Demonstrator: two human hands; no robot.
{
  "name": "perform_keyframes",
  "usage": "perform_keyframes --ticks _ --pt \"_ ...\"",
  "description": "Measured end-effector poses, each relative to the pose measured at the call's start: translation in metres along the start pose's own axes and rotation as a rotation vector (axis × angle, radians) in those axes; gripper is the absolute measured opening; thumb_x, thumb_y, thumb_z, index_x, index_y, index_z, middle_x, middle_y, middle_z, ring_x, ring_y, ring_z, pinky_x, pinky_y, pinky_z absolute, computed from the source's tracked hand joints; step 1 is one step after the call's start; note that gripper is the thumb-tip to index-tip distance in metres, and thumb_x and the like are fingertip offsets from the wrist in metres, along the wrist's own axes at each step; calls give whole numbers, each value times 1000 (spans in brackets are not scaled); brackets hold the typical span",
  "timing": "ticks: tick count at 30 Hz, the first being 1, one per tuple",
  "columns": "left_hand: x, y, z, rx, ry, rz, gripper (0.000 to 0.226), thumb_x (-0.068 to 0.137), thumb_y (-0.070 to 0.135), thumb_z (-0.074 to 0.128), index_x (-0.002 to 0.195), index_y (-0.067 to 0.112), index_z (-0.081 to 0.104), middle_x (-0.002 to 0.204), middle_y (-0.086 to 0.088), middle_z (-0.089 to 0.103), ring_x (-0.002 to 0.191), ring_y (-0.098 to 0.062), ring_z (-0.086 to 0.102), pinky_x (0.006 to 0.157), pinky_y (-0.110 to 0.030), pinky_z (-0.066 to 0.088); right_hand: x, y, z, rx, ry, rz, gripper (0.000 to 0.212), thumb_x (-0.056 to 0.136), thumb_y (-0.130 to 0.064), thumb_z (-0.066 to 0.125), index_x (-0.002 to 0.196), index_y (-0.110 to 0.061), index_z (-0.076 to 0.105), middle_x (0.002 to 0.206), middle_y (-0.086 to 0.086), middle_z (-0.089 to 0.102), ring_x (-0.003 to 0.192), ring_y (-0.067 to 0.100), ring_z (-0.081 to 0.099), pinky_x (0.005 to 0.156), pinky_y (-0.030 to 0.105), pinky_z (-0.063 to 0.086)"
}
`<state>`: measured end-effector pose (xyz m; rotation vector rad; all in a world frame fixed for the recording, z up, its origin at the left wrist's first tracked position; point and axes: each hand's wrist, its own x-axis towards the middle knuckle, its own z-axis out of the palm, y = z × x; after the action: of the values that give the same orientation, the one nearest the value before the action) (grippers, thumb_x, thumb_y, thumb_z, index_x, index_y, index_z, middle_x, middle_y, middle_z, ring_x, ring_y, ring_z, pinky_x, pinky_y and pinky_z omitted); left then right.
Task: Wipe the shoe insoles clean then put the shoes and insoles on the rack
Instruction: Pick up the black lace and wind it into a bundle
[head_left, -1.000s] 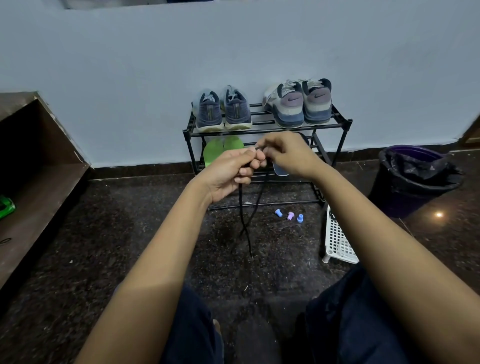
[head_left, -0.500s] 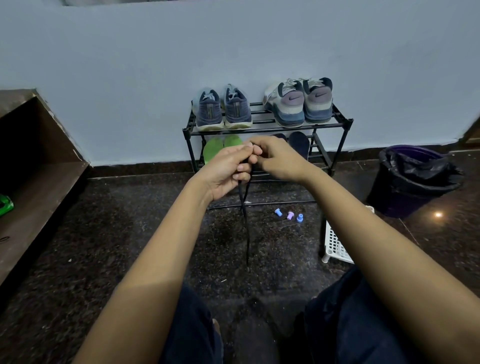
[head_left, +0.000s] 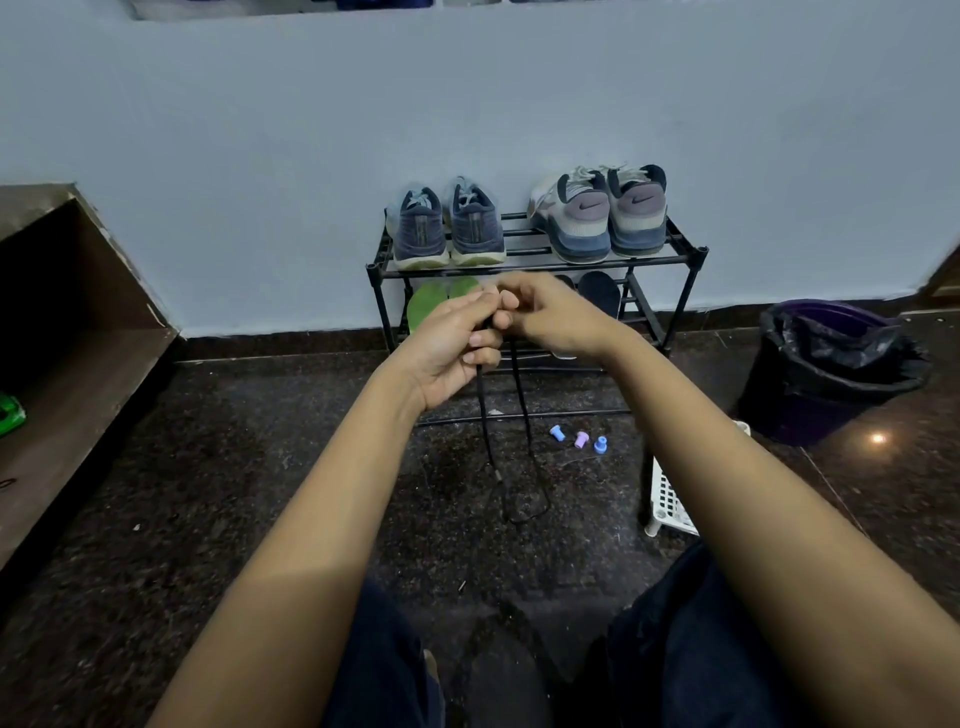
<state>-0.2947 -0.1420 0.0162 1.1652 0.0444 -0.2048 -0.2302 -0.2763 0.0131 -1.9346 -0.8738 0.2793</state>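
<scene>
Well in front of the rack (head_left: 691, 260), two knees in dark trousers frame a strip of speckled dark floor (head_left: 260, 493). Closer to the rack, a black lace (head_left: 484, 415) hangs in two strands, and its low end lies looped on the floor. A white slatted basket (head_left: 670, 504) stands to the right of that loop, before the rack's right leg. Three small plastic pieces (head_left: 579, 440), two blue and one lilac, lie just before the rack's bottom rail. Both hands meet in front of the rack's lower shelf. The left hand (head_left: 452, 353) has its fingers curled round the lace, and the right hand (head_left: 550, 317) has its fingertips bunched against them, pinching the lace's top. Behind the hands, green insoles (head_left: 426, 309) and dark insoles (head_left: 600, 291) lean on the lower shelf. On the rack's top shelf, blue shoes (head_left: 447, 228) stand left and grey shoes (head_left: 602, 213) right, heels outward. A lined bin (head_left: 831, 364) stands right of the rack.
</scene>
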Motion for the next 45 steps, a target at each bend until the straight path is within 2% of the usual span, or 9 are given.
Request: perform_keyframes --ticks 6,10,14,17,21,27,31,36,45 --pt "-4 1 2 -66 -57 1 25 105 18 36 90 10 54 61 6 50 38 0 31 36 -10 20 -1 13 3 -323 36 157 14 95 -1 47 88 1 59 85 9 60 86 15 54 69 19 42" --pt "-4 3 -2 -97 -33 18 24 104 18 37 88 10 53 61 6 50 39 0 30 37 -11 18 -3 36 1 -432 -240 402 19 89 4 50 101 -1 64 91 7 68 89 23 67 90 38 52" --pt "0 2 -4 -116 4 12 25 105 17 36 87 11 53 60 6 50 38 0 30 36 -10 18 1 20 0 -203 -71 117 30 89 -7 61 119 -5 56 112 13 65 107 22 61 97 38 48" --pt "1 1 -1 -100 -6 -15 23 105 18 37 88 11 52 60 6 50 37 0 29 35 -10 19 1 5 2 111 76 -37 17 94 3 48 108 0 58 95 3 64 90 2 60 81 19 50" --pt "-1 1 3 -128 -17 -7 26 105 18 36 86 10 52 59 5 49 37 0 29 36 -10 17 1 13 3 -156 231 -7 14 91 3 51 96 3 64 85 4 69 75 2 61 69 8 43" --pt "-1 1 0 -152 -3 14 26 105 19 36 88 9 52 62 5 48 36 0 30 34 -10 21 -5 21 7 -131 38 198 21 90 9 43 84 -1 61 82 10 67 59 5 63 56 11 46" --pt "3 0 -4 -138 51 54 25 105 21 38 90 10 55 68 3 53 39 -1 32 35 -11 22 -10 18 10 37 -292 227 23 99 1 37 94 -4 58 81 8 63 70 17 64 76 43 48" --pt "9 3 -11 -108 168 113 23 105 12 37 100 8 59 84 0 61 45 -1 37 37 -11 25 -17 4 15 111 -592 243 24 102 -4 33 105 2 56 75 3 59 63 9 58 58 19 42" --pt "10 -2 -15 59 108 115 30 104 4 34 103 -1 63 101 -14 69 89 -16 69 83 -25 57 -27 -15 -5 462 -484 160 23 101 -2 34 94 -3 57 66 2 54 50 8 46 62 25 47"
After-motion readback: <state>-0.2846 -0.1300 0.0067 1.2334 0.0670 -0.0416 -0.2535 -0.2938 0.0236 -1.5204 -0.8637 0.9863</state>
